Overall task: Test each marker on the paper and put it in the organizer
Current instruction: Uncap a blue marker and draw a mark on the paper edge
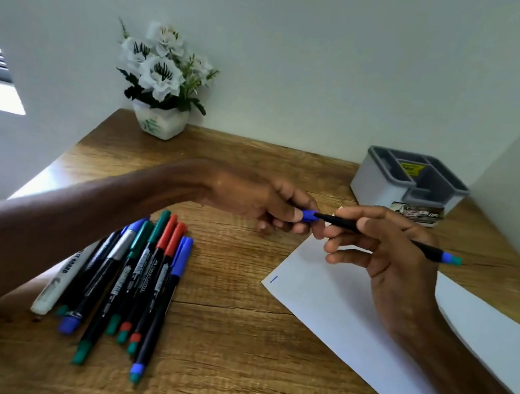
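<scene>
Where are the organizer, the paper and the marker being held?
organizer (377, 181): head view, on its pale front wall.
paper (321, 295): head view, bare area near its left corner.
marker (338, 222): head view, black barrel between the hands.

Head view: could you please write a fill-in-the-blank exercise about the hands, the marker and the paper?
1. The left hand pinches a ____ cap.
2. The right hand grips the marker by its ____ barrel.
3. The paper bears ____ short blue line.
4. The flowers are ____.
Missing words: blue; black; one; white.
</scene>
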`<action>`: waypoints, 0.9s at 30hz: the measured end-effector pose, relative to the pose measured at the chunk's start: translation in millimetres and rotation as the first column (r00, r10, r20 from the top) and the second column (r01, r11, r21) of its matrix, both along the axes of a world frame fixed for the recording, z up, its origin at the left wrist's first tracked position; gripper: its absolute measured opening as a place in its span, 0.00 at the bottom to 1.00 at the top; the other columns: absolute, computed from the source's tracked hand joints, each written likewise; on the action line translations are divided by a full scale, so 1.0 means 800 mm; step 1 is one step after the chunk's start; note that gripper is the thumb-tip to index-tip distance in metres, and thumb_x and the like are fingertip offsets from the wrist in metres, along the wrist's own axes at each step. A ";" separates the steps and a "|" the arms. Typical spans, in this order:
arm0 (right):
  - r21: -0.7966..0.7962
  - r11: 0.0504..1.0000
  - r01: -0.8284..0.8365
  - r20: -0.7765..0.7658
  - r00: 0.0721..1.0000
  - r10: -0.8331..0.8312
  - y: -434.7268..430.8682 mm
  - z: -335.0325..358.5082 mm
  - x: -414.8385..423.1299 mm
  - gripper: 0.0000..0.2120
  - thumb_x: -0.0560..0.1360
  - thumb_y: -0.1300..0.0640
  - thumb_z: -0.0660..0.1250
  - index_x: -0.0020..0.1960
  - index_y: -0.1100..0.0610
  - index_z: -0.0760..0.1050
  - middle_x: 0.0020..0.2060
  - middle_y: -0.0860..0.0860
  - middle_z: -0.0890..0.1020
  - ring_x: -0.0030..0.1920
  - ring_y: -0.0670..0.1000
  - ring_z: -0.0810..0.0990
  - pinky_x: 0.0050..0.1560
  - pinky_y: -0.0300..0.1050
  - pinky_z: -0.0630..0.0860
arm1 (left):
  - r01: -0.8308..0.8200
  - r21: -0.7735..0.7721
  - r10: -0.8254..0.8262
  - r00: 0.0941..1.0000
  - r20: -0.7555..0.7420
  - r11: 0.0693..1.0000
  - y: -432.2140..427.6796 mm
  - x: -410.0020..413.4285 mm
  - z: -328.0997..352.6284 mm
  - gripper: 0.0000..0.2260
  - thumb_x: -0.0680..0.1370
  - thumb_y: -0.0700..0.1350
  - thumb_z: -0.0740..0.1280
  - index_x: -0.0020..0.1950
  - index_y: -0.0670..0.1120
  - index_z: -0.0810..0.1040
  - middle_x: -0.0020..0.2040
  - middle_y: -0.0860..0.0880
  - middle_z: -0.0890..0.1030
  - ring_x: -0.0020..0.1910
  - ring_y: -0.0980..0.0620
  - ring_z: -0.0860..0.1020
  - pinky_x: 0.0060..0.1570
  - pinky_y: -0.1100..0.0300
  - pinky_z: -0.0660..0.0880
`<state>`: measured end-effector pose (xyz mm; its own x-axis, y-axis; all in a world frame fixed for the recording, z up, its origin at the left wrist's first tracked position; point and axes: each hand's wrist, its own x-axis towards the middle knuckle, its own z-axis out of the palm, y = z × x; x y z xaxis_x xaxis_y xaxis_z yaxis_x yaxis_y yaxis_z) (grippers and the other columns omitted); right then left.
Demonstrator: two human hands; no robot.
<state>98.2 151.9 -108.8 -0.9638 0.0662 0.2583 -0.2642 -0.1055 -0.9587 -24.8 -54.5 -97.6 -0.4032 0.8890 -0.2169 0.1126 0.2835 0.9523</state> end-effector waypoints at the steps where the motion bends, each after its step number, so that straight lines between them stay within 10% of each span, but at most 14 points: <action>1: -0.004 1.000 0.012 -0.004 1.000 -0.012 0.001 0.001 -0.001 0.12 0.75 0.63 0.62 0.48 0.64 0.84 0.39 0.64 0.86 0.35 0.58 0.86 0.35 0.47 0.83 | -0.079 0.029 0.079 0.997 0.020 0.996 0.003 0.002 -0.003 0.14 0.84 0.35 0.60 0.68 0.34 0.75 0.45 0.50 0.77 0.39 0.58 0.71 0.35 0.68 0.70; 10: 0.001 0.999 0.041 -0.023 0.999 -0.040 0.006 0.001 -0.003 0.13 0.80 0.68 0.59 0.47 0.64 0.83 0.37 0.62 0.86 0.33 0.57 0.85 0.34 0.46 0.83 | -0.328 0.135 0.322 0.945 0.060 0.935 0.014 0.011 -0.011 0.20 0.78 0.31 0.62 0.70 0.26 0.69 0.41 0.42 0.74 0.36 0.51 0.70 0.25 0.70 0.72; 17: -0.008 0.998 0.055 -0.034 0.998 -0.056 0.009 0.000 -0.005 0.13 0.73 0.61 0.61 0.48 0.65 0.82 0.37 0.61 0.86 0.33 0.57 0.85 0.34 0.46 0.83 | 0.092 0.073 -0.090 0.995 -0.031 0.993 -0.007 0.002 0.014 0.14 0.85 0.38 0.58 0.68 0.43 0.77 0.47 0.50 0.74 0.41 0.56 0.67 0.38 0.64 0.67; 27: 0.107 0.994 0.026 -0.068 0.998 -0.019 0.002 0.004 -0.003 0.09 0.80 0.61 0.63 0.50 0.64 0.81 0.36 0.61 0.85 0.33 0.59 0.83 0.29 0.47 0.81 | 0.091 0.018 -0.081 0.952 -0.297 0.996 -0.002 0.026 0.035 0.16 0.87 0.37 0.57 0.73 0.38 0.72 0.48 0.50 0.78 0.38 0.57 0.68 0.38 0.65 0.67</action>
